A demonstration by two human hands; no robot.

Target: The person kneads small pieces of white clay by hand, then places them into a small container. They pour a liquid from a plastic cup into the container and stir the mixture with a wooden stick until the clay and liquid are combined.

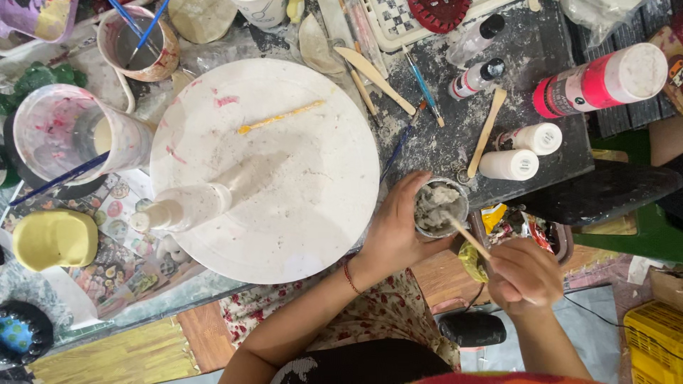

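Grey paste fills a small cup point(440, 207) at the bench's point(455, 142) near edge, beside a round white board point(284, 199). Left hand point(398, 227) fingers wrap the cup; right hand point(523, 276) fingers pinch a wooden stick point(466, 235) dipped into it.

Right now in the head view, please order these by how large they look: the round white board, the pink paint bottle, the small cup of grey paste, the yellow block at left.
1. Round white board
2. Pink paint bottle
3. Yellow block
4. Small cup of grey paste
The bottle and the block look nearly alike, so their order is unsure.
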